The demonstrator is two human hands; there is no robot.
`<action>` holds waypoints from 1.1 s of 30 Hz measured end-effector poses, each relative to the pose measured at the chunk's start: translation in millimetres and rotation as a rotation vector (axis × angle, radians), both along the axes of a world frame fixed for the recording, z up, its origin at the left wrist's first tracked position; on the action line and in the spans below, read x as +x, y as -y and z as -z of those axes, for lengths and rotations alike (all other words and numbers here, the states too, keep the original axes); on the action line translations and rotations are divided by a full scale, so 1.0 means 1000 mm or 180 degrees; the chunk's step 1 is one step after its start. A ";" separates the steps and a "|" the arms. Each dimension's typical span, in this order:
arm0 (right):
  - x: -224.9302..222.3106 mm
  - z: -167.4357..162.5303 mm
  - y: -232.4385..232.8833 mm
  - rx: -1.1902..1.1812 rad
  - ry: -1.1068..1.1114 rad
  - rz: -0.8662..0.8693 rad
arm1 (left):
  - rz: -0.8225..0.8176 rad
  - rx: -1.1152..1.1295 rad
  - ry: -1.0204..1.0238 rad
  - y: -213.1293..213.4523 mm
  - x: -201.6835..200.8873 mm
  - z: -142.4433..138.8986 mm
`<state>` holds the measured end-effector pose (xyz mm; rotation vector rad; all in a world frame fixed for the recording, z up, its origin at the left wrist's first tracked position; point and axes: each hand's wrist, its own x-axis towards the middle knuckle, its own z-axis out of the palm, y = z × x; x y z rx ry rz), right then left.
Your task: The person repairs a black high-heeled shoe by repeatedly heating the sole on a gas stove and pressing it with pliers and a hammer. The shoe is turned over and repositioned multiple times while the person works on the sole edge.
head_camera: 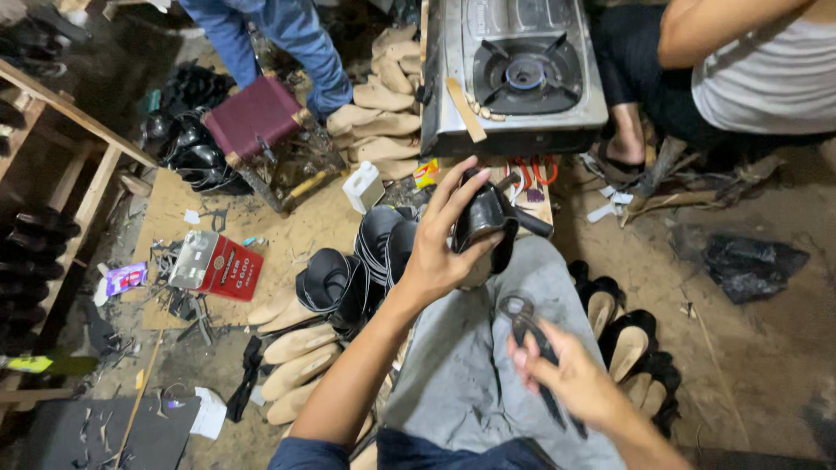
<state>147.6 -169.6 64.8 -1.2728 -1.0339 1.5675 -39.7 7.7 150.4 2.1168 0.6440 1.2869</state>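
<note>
The left hand (440,248) grips a black shoe upper (484,219) stretched over a last, thumb at one side and fingers spread across its back, holding it up above the person's lap. The upper is glossy black leather, rounded and smooth where light falls on it, with a dark opening at the top edge; part of it is hidden behind the fingers. The right hand (570,379) is closed around a pair of pliers (531,335), dark-handled, with the metal head pointing up toward the shoe but not touching it. Both hands work over the grey trousers (475,365) covering the person's knees.

On the dirt floor just left of the lap lies a stack of black uppers (348,274), and beside them a row of pale tan insoles (296,348). To the right sit several finished black shoes (627,339) with light linings. A red tin (218,265) lies on its side on a sheet of cardboard. Farther off stand a gas stove (518,70), a small white bottle (363,187) and a maroon stool (252,117). Two other people sit nearby, one in blue jeans (287,35), one in a white vest (766,74).
</note>
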 end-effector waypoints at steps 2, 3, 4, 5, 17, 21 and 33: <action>0.005 -0.031 -0.013 0.0463 0.0209 0.0057 | 0.0010 0.0028 -0.0024 0.003 0.007 -0.001; 0.007 -0.044 -0.020 0.0722 0.0312 0.0087 | 0.0024 0.0040 -0.0051 0.004 0.009 -0.002; 0.008 -0.056 -0.027 0.0966 0.0580 0.0026 | 0.0032 0.0036 -0.0088 0.005 0.011 -0.002; 0.007 -0.065 -0.030 0.1181 0.0838 -0.0032 | 0.0039 0.0034 -0.0058 0.008 0.013 -0.002; -0.013 -0.114 -0.047 0.1167 0.2832 0.0390 | 0.0111 0.0249 -0.0064 0.011 0.021 0.003; -0.018 -0.087 -0.061 0.2130 0.2646 0.0674 | 0.0048 0.0163 -0.0039 0.006 0.019 0.005; -0.028 -0.066 0.009 0.0854 0.2130 -0.1323 | 0.0200 0.0052 0.0138 0.011 0.007 0.015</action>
